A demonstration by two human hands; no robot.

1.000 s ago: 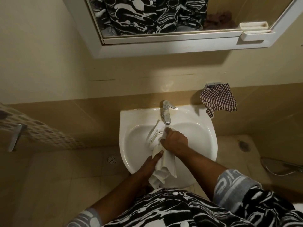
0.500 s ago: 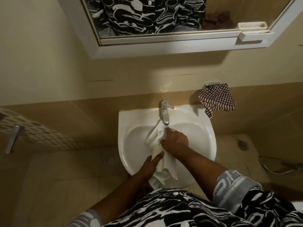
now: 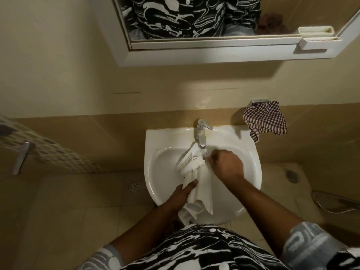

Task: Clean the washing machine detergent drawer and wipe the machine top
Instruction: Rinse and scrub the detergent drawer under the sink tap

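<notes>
A white cloth hangs bunched over the white sink, its upper end just below the chrome faucet. My left hand holds the cloth's lower part from the left, near the sink's front rim. My right hand is curled against the bunched upper part, right of the faucet spout; its fingertips are blurred. No washing machine or detergent drawer is in view.
A checked towel hangs on a wall holder right of the sink. A mirror cabinet juts out overhead. A floor drain lies to the left, a hose to the right, and a spotted curtain at far left.
My right hand has shifted to the right, uncovering more of the cloth's bunched top under the faucet. My left hand stays low on the cloth.
</notes>
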